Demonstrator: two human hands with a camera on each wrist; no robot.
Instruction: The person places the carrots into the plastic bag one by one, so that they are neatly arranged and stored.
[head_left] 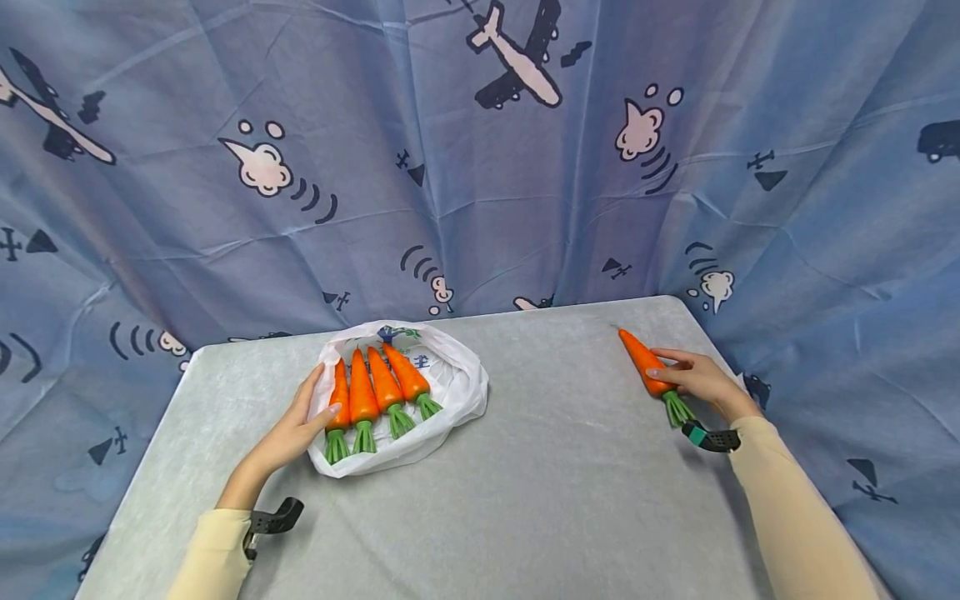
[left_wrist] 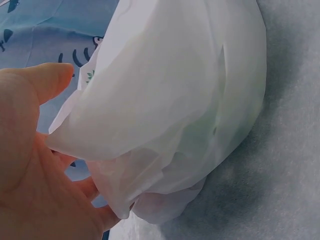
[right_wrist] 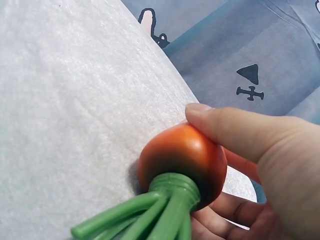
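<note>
A white plastic bag (head_left: 457, 417) lies with its mouth spread wide on the left half of the table. Several orange carrots (head_left: 362, 396) with green stem tops are lined up inside it. My left hand (head_left: 300, 421) holds the bag's left rim, thumb over the edge beside the leftmost carrot. The left wrist view shows the bag wall (left_wrist: 165, 90) hiding some of the fingers. Far to the right, my right hand (head_left: 701, 379) grips a single carrot (head_left: 636, 354) near its thick end, with thumb and fingers on its sides. Its green stems (right_wrist: 165, 215) point toward the wrist.
A pale grey cloth covers the table (head_left: 540, 500). Behind and beside the table hangs a blue curtain (head_left: 510, 192) printed with planes and clouds. The table's right edge runs close by the right hand.
</note>
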